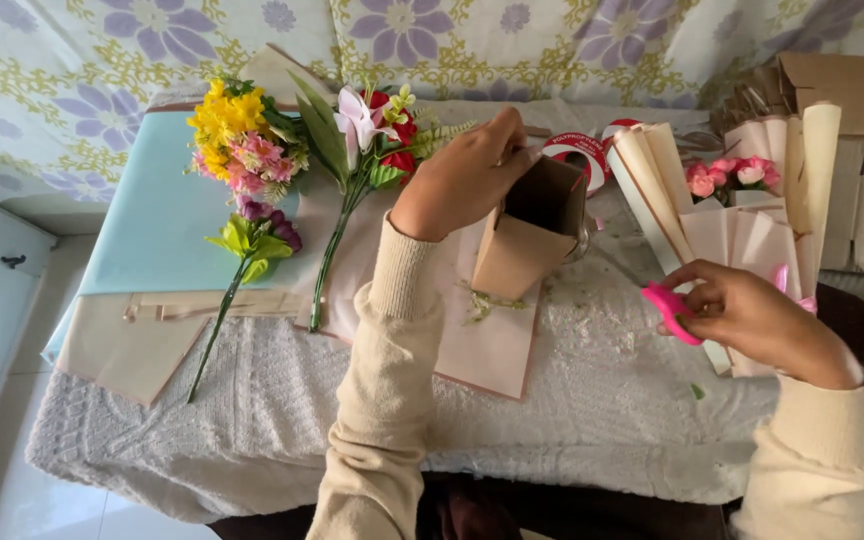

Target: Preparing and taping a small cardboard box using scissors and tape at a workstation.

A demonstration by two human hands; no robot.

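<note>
table (252,440): covered with a white knitted cloth, near edge runs across the bottom of the view, cream sleeves come in over it.
right hand (752,318): near right, fingers curled shut around pink-handled scissors (670,310); only the handle shows, blades hidden by the hand.
scraps (487,302): green stem bits on the cloth and paper, just near side of the box.
pink paper (487,350): flat sheet mid-table, under the box and the left forearm.
brown box (532,235): small kraft paper box, centre, tilted, open mouth facing up and right, standing on the pink paper.
left hand (467,175): gripping the box's far left top rim, fingers pinched shut over the edge, thumb side outside.
paper stack (152,260): left side, light blue sheet over beige sheets, overhanging the table's left edge.
lily stem (357,150): artificial pink lily with red blooms and green leaves, lying just left of the left hand, stem pointing near.
yellow-pink bunch (242,135): artificial flowers left of the lily, with a purple-bud sprig (257,235) near it, long stem toward the near edge.
wrapped cones (732,210): right, rolled cream and pink paper around small pink roses (732,175).
tape roll (577,150): red and white, just far of the box.
cardboard (842,90): brown pieces, far right corner.
floral cloth (452,40): purple-flowered fabric behind the table.
</note>
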